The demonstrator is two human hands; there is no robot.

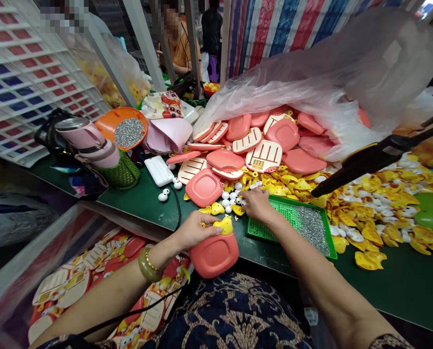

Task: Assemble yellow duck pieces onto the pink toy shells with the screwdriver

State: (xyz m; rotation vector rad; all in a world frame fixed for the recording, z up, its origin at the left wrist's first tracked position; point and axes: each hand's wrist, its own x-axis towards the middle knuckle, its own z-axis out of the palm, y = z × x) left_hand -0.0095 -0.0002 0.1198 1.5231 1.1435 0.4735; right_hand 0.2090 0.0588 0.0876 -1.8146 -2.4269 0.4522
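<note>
Coral-pink plastic case (214,255) sits gripped in the left hand (196,230), fingers closed over its top by a yellow duck piece (224,226)! The half-closed right hand (258,204) is down on small white beads (231,196), beside a green mesh tray (274,220) of silver studs (313,228), with pink plastic shells (282,134) piled beyond!

The left forearm (115,298) and right forearm (318,271) extend forward from the lower corners of the view and converge toward the center. The left hand (196,230) is palm down, with the fingers closed in a grip and pointing inward. The left wrist (167,249) is nearly straight. The right hand (258,204) is farther forward, palm down, with the fingers curled downward. The right wrist (274,224) is slightly raised.
</note>
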